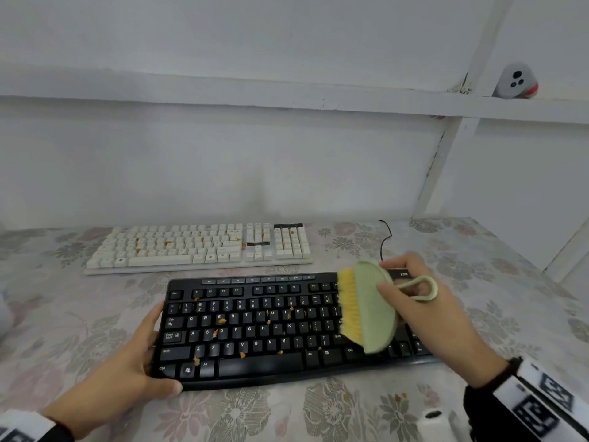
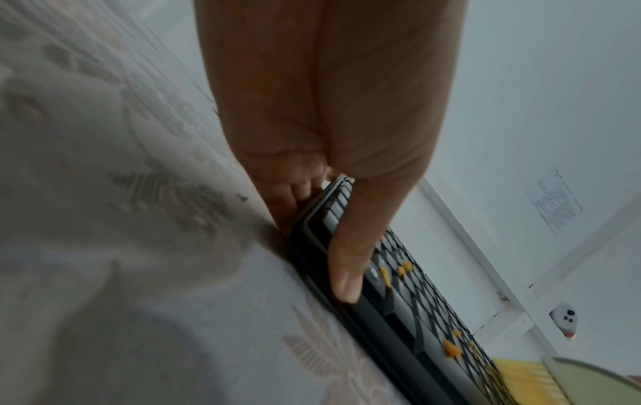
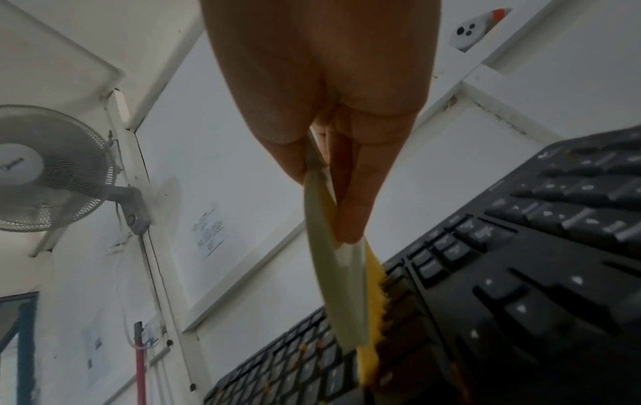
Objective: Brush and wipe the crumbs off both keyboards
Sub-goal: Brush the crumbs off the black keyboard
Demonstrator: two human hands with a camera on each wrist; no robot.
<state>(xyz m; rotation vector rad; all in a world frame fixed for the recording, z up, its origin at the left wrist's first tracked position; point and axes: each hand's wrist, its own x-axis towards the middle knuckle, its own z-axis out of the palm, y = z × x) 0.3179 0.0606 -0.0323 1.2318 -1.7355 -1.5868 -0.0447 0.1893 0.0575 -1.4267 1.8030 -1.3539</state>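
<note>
A black keyboard (image 1: 255, 327) lies near me on the flowered cloth, with orange crumbs (image 1: 222, 321) scattered over its keys. My left hand (image 1: 137, 362) grips its left end, thumb (image 2: 346, 274) along the front edge. My right hand (image 1: 411, 301) holds a pale green brush (image 1: 373, 311) with yellow bristles (image 1: 347, 301), which touch the keys right of the letter block. In the right wrist view the brush (image 3: 333, 287) stands edge-on over the keyboard (image 3: 520, 260). Behind lies a white keyboard (image 1: 197, 247), also dotted with crumbs.
A black cable (image 1: 384, 240) runs from the back towards the black keyboard. A white object (image 1: 433, 422) sits at the table's near edge. A grey device (image 1: 516, 81) sits on the wall ledge. A wall fan (image 3: 48, 167) hangs at the side.
</note>
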